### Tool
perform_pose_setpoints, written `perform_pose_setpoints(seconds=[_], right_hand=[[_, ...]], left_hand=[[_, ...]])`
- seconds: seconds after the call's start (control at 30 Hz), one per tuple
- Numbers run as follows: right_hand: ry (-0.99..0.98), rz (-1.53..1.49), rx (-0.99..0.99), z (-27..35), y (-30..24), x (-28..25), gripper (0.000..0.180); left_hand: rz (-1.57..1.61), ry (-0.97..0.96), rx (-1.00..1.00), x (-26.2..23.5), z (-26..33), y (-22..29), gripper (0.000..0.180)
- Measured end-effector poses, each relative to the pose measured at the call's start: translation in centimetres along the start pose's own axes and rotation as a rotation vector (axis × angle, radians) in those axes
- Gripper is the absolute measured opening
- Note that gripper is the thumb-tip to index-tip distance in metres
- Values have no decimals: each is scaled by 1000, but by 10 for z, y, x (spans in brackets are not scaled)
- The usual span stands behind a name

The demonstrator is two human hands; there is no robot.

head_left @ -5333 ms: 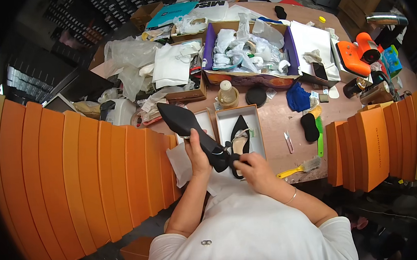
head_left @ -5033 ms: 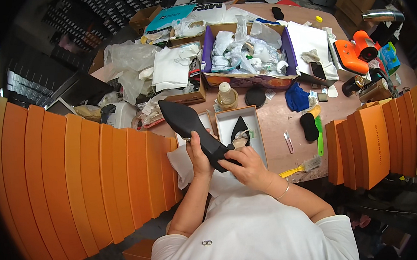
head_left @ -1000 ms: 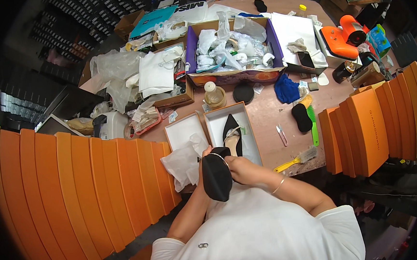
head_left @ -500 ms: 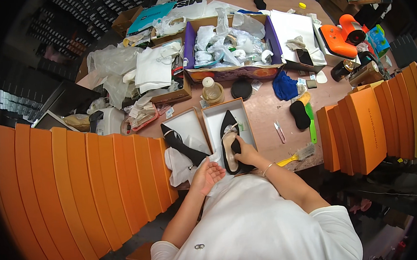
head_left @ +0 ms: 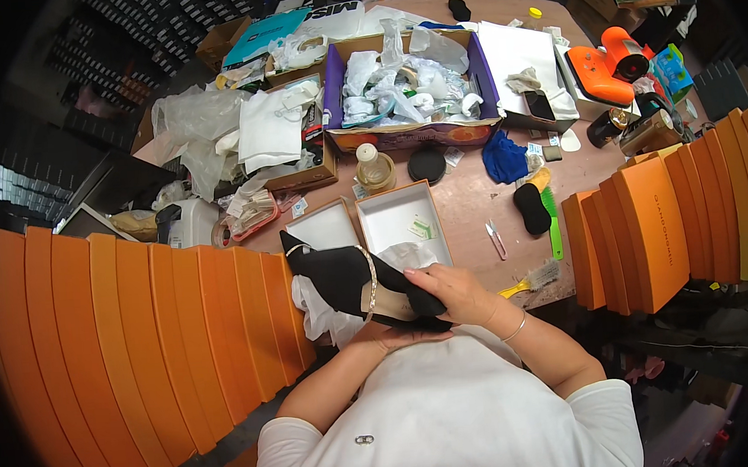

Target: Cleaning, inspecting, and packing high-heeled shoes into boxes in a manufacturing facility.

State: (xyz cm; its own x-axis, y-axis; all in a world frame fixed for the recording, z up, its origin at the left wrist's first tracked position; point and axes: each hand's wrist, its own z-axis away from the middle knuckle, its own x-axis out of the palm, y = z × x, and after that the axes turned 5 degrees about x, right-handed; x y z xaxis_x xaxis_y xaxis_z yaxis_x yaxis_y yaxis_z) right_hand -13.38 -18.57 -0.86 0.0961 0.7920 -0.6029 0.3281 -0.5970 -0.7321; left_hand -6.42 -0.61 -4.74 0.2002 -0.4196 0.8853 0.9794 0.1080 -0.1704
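Change since half a second ago: the black shoe (head_left: 356, 282) is out of the open white box (head_left: 404, 223) and back in our hands, held low over the near edge of the worktop (head_left: 476, 200), just beside the box. Before that, our right hand was down in the box on it and the left was free. So the shoe is in hand again and the box compartment sits bare apart from a small green tag.

Hands: right hand (head_left: 456, 290) is wrapped over the shoe's near end, fingers closed on it. Left hand (head_left: 407, 333) sits underneath, palm up, cupping it; can't tell how tightly from this view.

Shoe look: black, matte, pointed toe aimed far-left, lying on its side. A thin pale strap (head_left: 372, 279) loops across the middle, and a tan insole shows near the right hand. White tissue paper (head_left: 327, 310) hangs below it on the left.

Orange boxes (head_left: 183, 351) are stacked left of us, more at right.
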Motion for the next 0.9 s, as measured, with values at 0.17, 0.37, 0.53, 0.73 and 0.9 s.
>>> perform_pose_setpoints(seconds=[0.17,0.37,0.53,0.73,0.9], right_hand=[[250,-119,520,37,7,-31,80],[-2,-215,764,123,14,19,45],[167,-166,661,81,-16,-8,39],[-26,520,15,-12,-10,22,29],[-424,-756,576,-1,0,17,11]], left_hand=[[166,96,204,-34,-2,10,48],[77,347,549,-41,-2,25,45],[-145,210,584,-47,-14,29,42],[-666,471,803,-18,-28,15,27],[-743,406,643,17,1,32,30]])
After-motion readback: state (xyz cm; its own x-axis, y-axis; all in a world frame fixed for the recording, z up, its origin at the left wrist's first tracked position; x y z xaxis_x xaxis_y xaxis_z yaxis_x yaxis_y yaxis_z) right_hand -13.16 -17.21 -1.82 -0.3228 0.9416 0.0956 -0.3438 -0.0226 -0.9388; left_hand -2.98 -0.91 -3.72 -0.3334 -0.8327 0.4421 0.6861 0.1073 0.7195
